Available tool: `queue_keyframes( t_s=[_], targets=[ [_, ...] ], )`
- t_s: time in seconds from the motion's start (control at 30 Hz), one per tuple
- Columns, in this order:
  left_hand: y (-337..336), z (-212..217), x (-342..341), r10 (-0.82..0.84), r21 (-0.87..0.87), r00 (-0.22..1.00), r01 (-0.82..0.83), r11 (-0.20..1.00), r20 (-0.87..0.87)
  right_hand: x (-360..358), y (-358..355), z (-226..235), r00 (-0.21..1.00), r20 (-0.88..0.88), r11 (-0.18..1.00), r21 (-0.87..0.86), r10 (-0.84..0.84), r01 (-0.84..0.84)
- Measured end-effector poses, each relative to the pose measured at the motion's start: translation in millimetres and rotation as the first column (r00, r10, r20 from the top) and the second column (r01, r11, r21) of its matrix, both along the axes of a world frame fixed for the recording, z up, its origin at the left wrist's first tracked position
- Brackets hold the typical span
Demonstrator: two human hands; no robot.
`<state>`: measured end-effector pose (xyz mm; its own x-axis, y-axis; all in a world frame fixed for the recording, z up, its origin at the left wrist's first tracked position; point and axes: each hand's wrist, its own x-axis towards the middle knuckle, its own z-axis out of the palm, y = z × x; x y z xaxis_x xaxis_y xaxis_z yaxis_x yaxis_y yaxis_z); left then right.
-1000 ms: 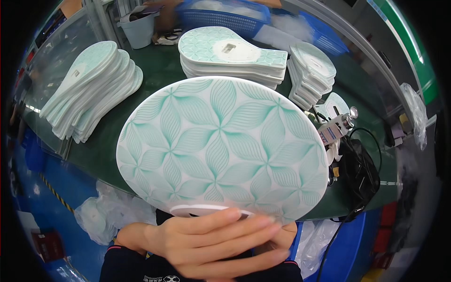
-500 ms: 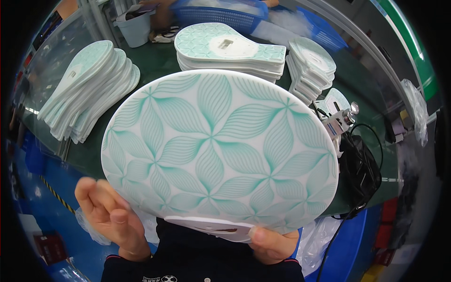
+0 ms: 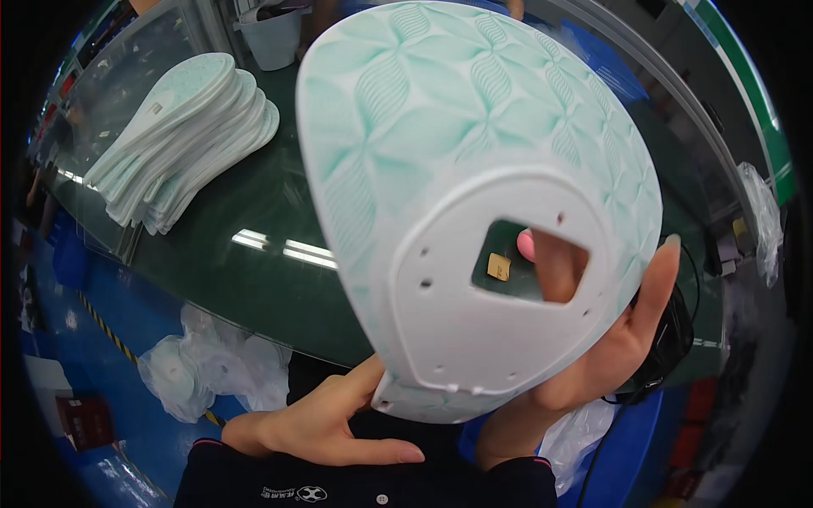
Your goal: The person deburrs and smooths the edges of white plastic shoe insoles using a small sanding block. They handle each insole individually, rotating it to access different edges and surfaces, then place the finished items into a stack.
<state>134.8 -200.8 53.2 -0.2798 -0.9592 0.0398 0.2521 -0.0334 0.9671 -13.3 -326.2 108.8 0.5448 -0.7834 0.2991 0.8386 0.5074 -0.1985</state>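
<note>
A white plastic panel (image 3: 483,339) with a green leaf pattern is held up tilted, its wide rounded end away from me. Its smooth raised area has a squarish cutout and several small holes. My left hand (image 3: 330,419) grips the narrow near end; the thumb points right and the other fingertips are hidden behind the panel. At the right edge, my right hand (image 3: 614,351) holds the panel from behind, with one digit standing up beside the rim. Part of a finger shows through the cutout, as do a small tan square (image 3: 499,267) and something pink (image 3: 526,245).
A leaning stack of similar panels (image 3: 182,135) lies on the dark green table (image 3: 254,279) at left. Behind it stands a light-coloured bucket (image 3: 273,38). A black bag (image 3: 673,343) with a cable sits at right. Clear plastic bags (image 3: 220,364) lie below the table's near edge.
The panel has turned and tilted, rising to the right, so its cutout now shows. My left hand, apart from it before, has taken the narrow end. My right hand has shifted up the right edge.
</note>
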Motion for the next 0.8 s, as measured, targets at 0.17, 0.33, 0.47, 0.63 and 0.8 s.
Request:
queue_keyframes(
  t_s=[0.17,0.33,0.47,0.63,0.8],
  targets=[
    [3,15,-10,-0.023,0.042,0.961,0.036,0.998,-0.276,5,-28,20,0.995,-0.06,0.977,-0.195,0.076,-0.086],
    [4,14,-12,-0.04,-0.012,0.934,0.038,0.999,-0.355,10,-43,27,0.991,-0.12,0.96,-0.265,0.055,-0.086],
    [5,18,-9,-0.109,-0.032,0.954,0.104,0.994,-0.278,8,-48,31,0.981,-0.177,0.937,-0.321,0.083,-0.137],
    [5,20,-10,-0.125,-0.076,0.951,0.107,0.991,-0.283,12,-44,34,0.973,-0.225,0.943,-0.315,0.04,-0.112],
    [4,21,-10,-0.103,-0.086,0.957,0.082,0.993,-0.273,7,-47,27,0.98,-0.178,0.951,-0.278,0.086,-0.134]
  ],
)
